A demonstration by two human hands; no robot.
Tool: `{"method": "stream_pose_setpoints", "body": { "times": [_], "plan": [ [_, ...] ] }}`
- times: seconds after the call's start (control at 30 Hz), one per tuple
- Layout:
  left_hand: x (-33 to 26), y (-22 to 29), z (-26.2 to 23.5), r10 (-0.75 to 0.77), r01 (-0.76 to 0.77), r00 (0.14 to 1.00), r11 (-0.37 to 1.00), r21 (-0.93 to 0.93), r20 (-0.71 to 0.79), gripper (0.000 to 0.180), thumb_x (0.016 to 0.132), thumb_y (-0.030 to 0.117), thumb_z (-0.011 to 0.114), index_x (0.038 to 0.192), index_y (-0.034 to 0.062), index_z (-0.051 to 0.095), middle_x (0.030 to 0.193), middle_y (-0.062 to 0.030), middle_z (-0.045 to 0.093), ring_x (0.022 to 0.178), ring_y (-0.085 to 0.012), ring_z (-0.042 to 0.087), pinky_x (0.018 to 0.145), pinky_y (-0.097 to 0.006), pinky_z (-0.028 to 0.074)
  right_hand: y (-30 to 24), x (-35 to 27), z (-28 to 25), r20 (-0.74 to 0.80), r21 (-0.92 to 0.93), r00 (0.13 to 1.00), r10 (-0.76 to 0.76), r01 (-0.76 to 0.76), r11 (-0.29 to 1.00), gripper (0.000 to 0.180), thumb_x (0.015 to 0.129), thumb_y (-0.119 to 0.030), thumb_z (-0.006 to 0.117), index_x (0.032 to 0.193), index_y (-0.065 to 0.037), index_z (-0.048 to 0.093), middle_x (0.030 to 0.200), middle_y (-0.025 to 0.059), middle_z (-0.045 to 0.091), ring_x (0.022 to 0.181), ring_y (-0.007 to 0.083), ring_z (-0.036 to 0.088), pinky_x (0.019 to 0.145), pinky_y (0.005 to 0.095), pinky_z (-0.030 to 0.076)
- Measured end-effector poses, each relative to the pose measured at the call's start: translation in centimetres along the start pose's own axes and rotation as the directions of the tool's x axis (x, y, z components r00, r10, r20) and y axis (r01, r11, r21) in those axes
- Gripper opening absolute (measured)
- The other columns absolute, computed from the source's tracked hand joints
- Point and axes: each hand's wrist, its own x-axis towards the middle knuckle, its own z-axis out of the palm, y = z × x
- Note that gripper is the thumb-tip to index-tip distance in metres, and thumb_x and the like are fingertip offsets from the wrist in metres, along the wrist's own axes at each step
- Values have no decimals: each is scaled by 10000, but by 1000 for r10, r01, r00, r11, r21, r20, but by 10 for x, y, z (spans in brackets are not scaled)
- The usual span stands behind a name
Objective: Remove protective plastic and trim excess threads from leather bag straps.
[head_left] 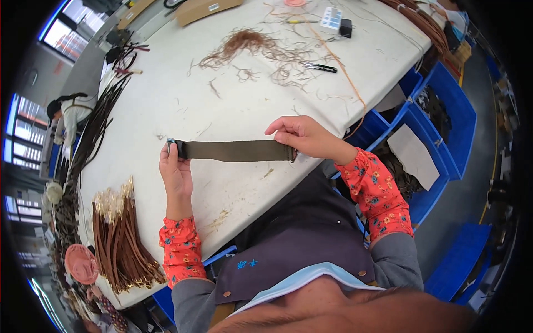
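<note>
A wide olive-green webbing strap (239,151) is stretched flat, left to right, above the near part of the white table. My left hand (176,173) is closed round its left end, the thumb lying on a dark buckle-like fitting (176,147). At the other end my right hand (306,136) grips the strap near a small dark fitting (294,154). The right thumb and index finger point left over the strap's upper edge, while the remaining fingers are partly hidden.
Brown straps (126,238) with gold-coloured ends lie bundled at the left. Loose brown threads (244,47), black thread snips (320,67) and a white-and-blue box (331,20) are farther back. Blue bins (425,150) stand off the table's right edge. Dark straps (105,119) line the far left edge.
</note>
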Motion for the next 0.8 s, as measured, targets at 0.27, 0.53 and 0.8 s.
{"method": "stream_pose_setpoints", "body": {
  "times": [0.27, 0.53, 0.8],
  "plan": [
    [-46, 10, -110, 220, -80, 942, 881, 467, -252, 330, 963, 105, 642, 1253, 37, 501, 1118, -76, 623, 968, -149, 630, 829, -304, 548, 27, 62, 1, -88, -517, 930, -356, 263, 815, 186, 937, -81, 608, 1102, -13, 660, 1033, 145, 687, 887, 243, 693, 786, 337, 559],
    [-68, 24, -64, 307, -419, 883, 178, 890, 354, 338, 849, -16, 649, 1180, 47, 631, 1258, -130, 617, 1223, -311, 548, 1043, -403, 424, 53, 22, -184, -501, -805, 688, -526, -146, 575, 221, 947, -94, 591, 1147, -26, 656, 1059, 149, 694, 893, 278, 683, 772, 361, 545],
    [-44, -19, 34, -73, -664, 710, 260, 701, 700, 355, 829, 90, 741, 1167, 83, 631, 1117, -86, 615, 998, -294, 578, 856, -374, 490, 61, 33, -214, -341, -923, 846, -410, -217, 319, 240, 912, -108, 601, 1129, -32, 669, 1083, 159, 684, 983, 347, 632, 880, 430, 499]
  ]
}}
